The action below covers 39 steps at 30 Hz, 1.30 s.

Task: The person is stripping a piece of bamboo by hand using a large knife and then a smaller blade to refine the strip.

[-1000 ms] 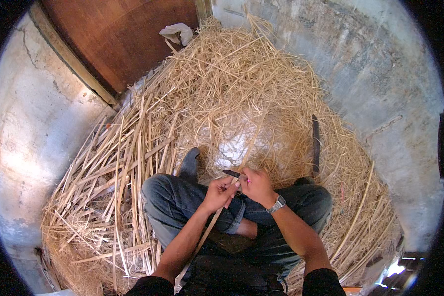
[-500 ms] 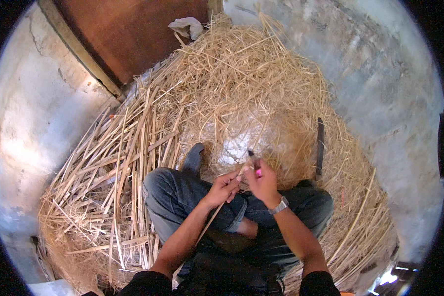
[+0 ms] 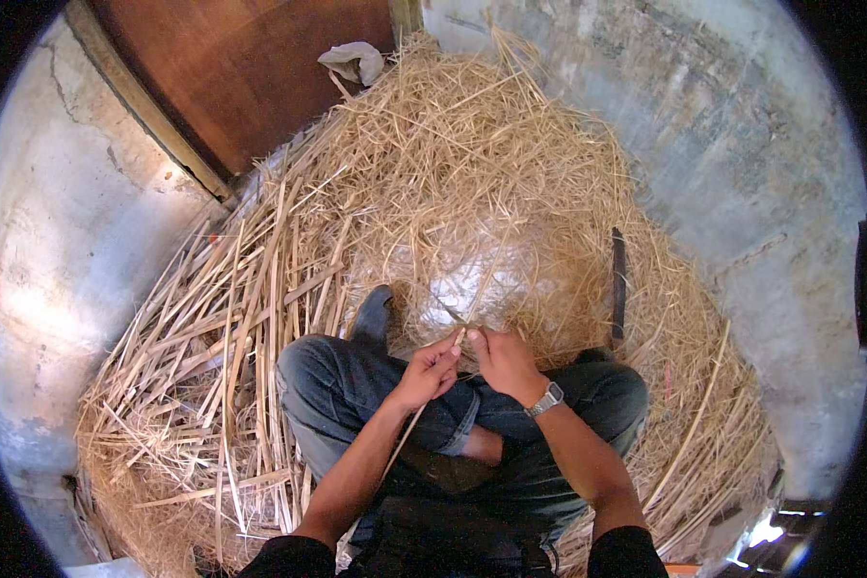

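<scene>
My left hand (image 3: 426, 376) pinches a long thin bamboo strip (image 3: 410, 432), which runs back past my forearm toward my lap. Close against it, above my crossed legs, my right hand (image 3: 508, 366) is closed around a small knife. Only the narrow blade (image 3: 454, 313) shows, tilted up and to the left beyond my fingertips; the handle is hidden in my fist. Blade and strip meet near my two thumbs, but the exact contact is too small to make out.
Curled shavings (image 3: 511, 164) heap up ahead and around me. Long split strips (image 3: 260, 318) lie in a pile on the left. A flat dark bar (image 3: 618, 284) rests on the shavings at right. Walls (image 3: 732, 144), a brown door (image 3: 260, 77) and a whitish bag (image 3: 354, 62) stand beyond.
My right hand has turned and come down toward my left hand, so the knife now points up and left. My left hand keeps its hold on the strip.
</scene>
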Available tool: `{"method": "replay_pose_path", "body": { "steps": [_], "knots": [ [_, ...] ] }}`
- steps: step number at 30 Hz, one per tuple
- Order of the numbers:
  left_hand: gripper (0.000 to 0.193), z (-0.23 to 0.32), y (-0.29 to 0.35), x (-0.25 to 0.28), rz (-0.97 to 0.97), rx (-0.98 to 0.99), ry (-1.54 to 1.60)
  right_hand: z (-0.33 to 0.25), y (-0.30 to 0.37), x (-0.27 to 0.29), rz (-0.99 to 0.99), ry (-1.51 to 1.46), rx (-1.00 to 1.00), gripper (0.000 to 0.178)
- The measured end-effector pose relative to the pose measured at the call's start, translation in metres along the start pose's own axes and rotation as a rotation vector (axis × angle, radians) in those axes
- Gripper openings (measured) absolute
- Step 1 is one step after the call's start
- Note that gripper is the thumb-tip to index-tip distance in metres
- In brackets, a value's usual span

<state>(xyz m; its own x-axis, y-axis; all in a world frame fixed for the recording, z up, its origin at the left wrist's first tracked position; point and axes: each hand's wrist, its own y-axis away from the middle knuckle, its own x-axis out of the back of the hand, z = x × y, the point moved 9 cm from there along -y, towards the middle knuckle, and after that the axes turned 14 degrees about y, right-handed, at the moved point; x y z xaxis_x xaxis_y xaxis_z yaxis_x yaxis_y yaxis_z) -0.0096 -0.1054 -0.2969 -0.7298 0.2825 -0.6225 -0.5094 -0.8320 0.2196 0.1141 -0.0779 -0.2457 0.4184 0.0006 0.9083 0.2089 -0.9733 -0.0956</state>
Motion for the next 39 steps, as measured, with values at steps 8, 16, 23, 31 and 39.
{"method": "replay_pose_path", "body": {
  "steps": [8,16,23,31,39],
  "knots": [
    [0.046,-0.003,0.006,0.018,0.082,-0.028,-0.082,-0.014,-0.007,-0.011,-0.063,0.186,0.018,0.044],
    [0.029,-0.019,0.035,-0.001,-0.024,0.056,-0.098,0.083,-0.035,0.024,0.210,0.221,-0.367,0.052],
    [0.042,-0.002,0.057,-0.048,-0.203,0.070,-0.103,0.222,-0.041,0.075,0.312,0.269,-0.635,0.061],
    [0.043,0.017,0.042,-0.021,-0.183,0.111,-0.128,0.138,-0.039,0.123,0.385,-0.067,-0.388,0.052],
    [0.030,0.000,0.034,-0.006,-0.007,0.077,-0.027,-0.029,0.028,0.035,-0.099,0.221,0.090,0.042]
  ]
}}
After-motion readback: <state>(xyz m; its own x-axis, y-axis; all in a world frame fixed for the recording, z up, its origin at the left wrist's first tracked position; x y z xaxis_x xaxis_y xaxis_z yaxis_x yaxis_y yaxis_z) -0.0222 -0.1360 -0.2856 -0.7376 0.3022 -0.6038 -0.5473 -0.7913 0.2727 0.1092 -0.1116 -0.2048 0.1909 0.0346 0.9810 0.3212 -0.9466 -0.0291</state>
